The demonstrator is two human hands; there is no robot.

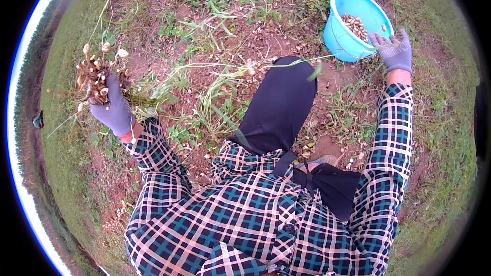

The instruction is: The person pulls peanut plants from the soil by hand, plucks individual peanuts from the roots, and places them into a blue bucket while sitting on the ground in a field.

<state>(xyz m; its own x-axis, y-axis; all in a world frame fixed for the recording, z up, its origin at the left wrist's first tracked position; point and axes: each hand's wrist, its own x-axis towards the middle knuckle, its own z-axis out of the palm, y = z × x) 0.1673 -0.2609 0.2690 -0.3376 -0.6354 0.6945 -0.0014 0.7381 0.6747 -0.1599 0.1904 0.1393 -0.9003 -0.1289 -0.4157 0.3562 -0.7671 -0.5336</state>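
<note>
My left hand [111, 109], in a grey work glove, is closed around an uprooted peanut plant. Its roots carry several pale peanut pods [103, 80] and point up and away from me, while green stems [168, 84] trail to the right below the fist. At the right rim of a light-blue plastic bucket [337, 42] is my right hand [395, 51], gloved too, its fingers apart over the edge. Inside the bucket lies a heap of peanut pods [355, 27]. One single pod [383, 27] shows against the inner wall near my fingertips; whether it is falling cannot be told.
Reddish soil [253, 42] with dry leaf litter, weeds and loose grass stems [209, 96] spreads before me. My dark-trousered knee [280, 99] juts out between the plant and the bucket. A dark object [38, 120] stands far off at the left field edge.
</note>
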